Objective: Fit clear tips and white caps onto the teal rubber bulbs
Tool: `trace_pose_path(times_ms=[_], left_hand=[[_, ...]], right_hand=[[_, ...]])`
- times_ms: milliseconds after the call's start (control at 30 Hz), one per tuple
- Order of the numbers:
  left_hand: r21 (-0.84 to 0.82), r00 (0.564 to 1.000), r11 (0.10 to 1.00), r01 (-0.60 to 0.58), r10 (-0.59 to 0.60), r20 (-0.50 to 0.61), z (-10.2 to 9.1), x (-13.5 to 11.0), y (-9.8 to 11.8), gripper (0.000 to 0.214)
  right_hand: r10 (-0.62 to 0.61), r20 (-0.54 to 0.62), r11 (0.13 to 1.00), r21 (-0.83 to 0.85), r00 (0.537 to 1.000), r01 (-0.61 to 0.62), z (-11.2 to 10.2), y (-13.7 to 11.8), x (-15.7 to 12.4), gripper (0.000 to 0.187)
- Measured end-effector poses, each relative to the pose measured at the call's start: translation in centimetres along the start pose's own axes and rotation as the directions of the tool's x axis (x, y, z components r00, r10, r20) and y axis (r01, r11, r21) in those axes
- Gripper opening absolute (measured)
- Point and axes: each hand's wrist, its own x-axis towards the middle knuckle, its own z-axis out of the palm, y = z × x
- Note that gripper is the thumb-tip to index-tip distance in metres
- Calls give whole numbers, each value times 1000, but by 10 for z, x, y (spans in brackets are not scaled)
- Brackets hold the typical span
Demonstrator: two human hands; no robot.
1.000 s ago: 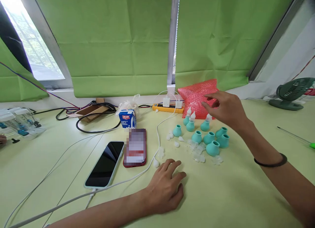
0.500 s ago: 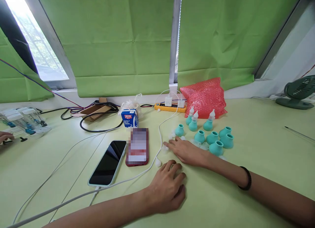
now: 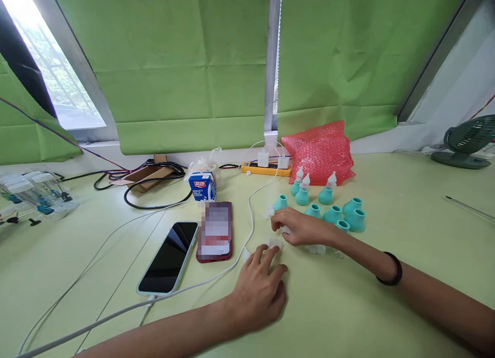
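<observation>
Left hand (image 3: 258,292) rests palm down on a pale yellow-green table (image 3: 417,218), fingers loosely spread, a translucent piece (image 3: 275,242) just beyond its fingertips. Right hand (image 3: 300,228), with a dark band (image 3: 390,270) at its wrist, is curled low over a whitish piece (image 3: 286,229); whether it pinches this cannot be told. Beyond and to the right of that hand stand 9 teal bulbs (image 3: 357,221), 3 of them capped with clear tips (image 3: 331,179). Behind these lies a red bubble-wrap pouch (image 3: 319,151), beside an orange power strip (image 3: 252,168). Left of the hands are 2 phones (image 3: 167,257) and a blue milk carton (image 3: 202,186). A green fan (image 3: 464,144) stands far right.
</observation>
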Motion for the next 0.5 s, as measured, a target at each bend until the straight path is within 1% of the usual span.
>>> trace_pose_path(times_ms=[133, 200, 233, 300, 367, 433, 500], left_hand=[[-13, 1000, 1000, -13, 13, 25, -1, 1, 1, 27], [-14, 999, 1000, -28, 29, 36, -2, 1, 2, 24], [-12, 999, 999, -33, 33, 39, -3, 1, 2, 23], [-9, 998, 999, -43, 43, 38, -3, 1, 2, 21], [-10, 998, 999, -49, 50, 26, -2, 1, 1, 19], [-13, 998, 999, -53, 52, -23, 0, 0, 0, 18], [-28, 993, 998, -63, 59, -103, 1, 0, -2, 18]], right_hand=[[39, -93, 999, -14, 995, -41, -10, -3, 1, 25], [21, -104, 999, -39, 994, -25, -10, -4, 1, 28], [-16, -77, 999, -41, 997, 13, -10, -5, 1, 31], [-114, 25, 993, -28, 993, 114, -7, -9, 0, 38], [-173, 114, 984, -30, 978, 177, -4, -12, 0, 36], [-167, 134, 983, -53, 977, 176, -1, -14, 0, 26], [-138, 99, 989, -39, 985, 143, 1, -12, 1, 24]])
